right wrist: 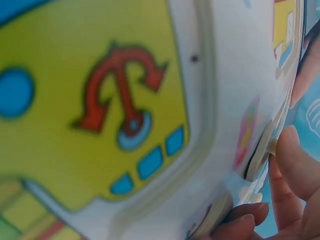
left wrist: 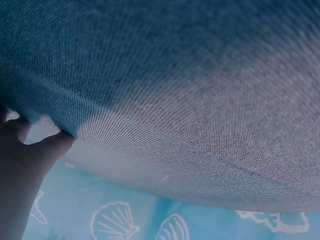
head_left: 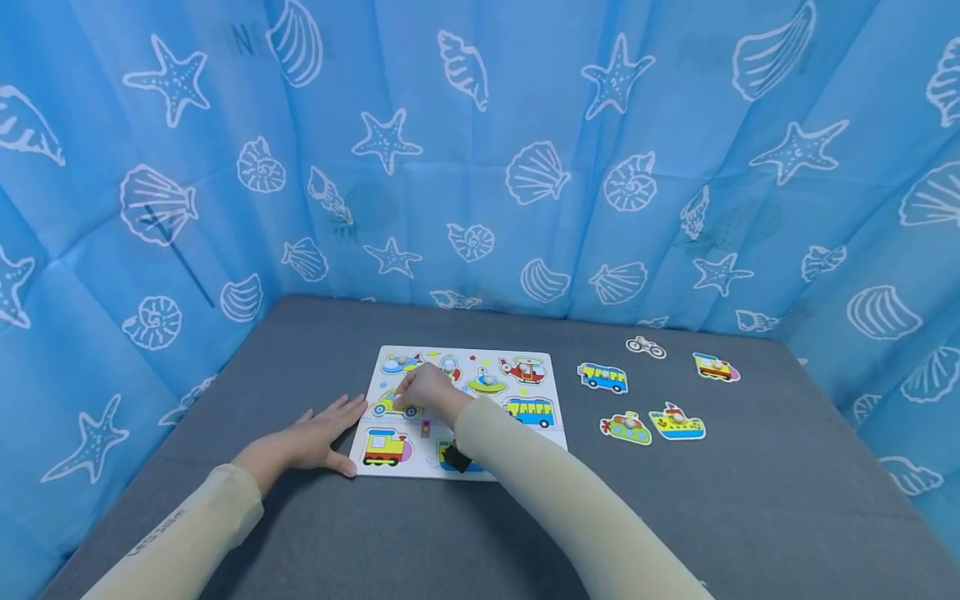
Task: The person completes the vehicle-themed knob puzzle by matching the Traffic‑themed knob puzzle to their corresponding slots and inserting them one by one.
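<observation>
A white puzzle board [head_left: 465, 353] with printed vehicles lies on the grey table. Over its left part, my right hand [head_left: 429, 392] pinches the small knob of the yellow car puzzle piece [head_left: 384, 406]. In the right wrist view, thumb and finger close on that knob, and the piece [right wrist: 259, 155] is seen nearly edge-on at the board. My left hand [head_left: 318, 435] rests with spread fingers on the table, touching the board's left edge. The boat picture [right wrist: 150, 30] fills much of the right wrist view; in the head view my right wrist and sleeve partly hide it.
Loose knobbed pieces lie right of the board: a bus [head_left: 602, 377], a motorcycle [head_left: 646, 347], a train [head_left: 716, 367], a submarine [head_left: 626, 428] and a boat [head_left: 677, 422]. A helicopter piece [head_left: 522, 370] sits at the board's upper right. A blue shell-patterned curtain [head_left: 420, 217] hangs behind the table.
</observation>
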Available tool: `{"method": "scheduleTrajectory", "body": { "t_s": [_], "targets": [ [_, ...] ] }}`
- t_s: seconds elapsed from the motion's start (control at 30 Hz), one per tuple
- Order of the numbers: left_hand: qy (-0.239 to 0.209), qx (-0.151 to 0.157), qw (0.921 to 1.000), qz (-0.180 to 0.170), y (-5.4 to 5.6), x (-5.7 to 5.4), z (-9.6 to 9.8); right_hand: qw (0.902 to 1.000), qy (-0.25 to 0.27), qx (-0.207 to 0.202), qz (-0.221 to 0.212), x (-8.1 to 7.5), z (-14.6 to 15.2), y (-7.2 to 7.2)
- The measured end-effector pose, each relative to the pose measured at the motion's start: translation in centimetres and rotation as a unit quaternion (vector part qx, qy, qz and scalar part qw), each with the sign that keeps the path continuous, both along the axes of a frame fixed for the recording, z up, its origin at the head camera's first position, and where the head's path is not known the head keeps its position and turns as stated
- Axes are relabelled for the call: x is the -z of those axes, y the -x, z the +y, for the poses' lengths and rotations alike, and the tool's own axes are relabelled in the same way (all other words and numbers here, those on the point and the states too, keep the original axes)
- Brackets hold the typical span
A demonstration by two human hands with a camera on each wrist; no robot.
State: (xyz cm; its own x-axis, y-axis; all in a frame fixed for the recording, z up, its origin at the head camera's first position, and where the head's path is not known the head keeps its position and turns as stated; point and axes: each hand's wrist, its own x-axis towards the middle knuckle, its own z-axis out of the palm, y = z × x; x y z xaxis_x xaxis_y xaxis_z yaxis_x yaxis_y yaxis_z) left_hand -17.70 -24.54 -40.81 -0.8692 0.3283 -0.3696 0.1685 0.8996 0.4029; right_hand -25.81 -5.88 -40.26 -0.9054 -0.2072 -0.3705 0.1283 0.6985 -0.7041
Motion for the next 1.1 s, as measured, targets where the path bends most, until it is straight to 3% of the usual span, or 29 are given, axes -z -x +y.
{"method": "scheduleTrajectory", "body": {
  "t_s": [0.2, 0.43, 0.67, 1.1],
  "targets": [
    [-0.003, -0.002, 1.0, -0.003, 0.0, 0.1, 0.0, 0.9991, -0.027, -0.022, 0.022, 0.1, 0.0, -0.4],
    [-0.003, -0.001, 0.9999, -0.01, 0.1, 0.5, 0.1, 0.9973, 0.068, 0.022, -0.012, 0.0, 1.4, 0.4],
    [0.002, -0.006, 1.0, -0.002, 0.1, 0.6, 0.0, 0.9956, 0.088, 0.033, -0.001, -1.2, 4.4, 0.8],
    [0.004, -0.01, 0.9999, 0.0, 0.2, 0.6, 0.1, 0.993, 0.11, 0.026, 0.032, -2.7, 10.8, -1.2]
  ]
}}
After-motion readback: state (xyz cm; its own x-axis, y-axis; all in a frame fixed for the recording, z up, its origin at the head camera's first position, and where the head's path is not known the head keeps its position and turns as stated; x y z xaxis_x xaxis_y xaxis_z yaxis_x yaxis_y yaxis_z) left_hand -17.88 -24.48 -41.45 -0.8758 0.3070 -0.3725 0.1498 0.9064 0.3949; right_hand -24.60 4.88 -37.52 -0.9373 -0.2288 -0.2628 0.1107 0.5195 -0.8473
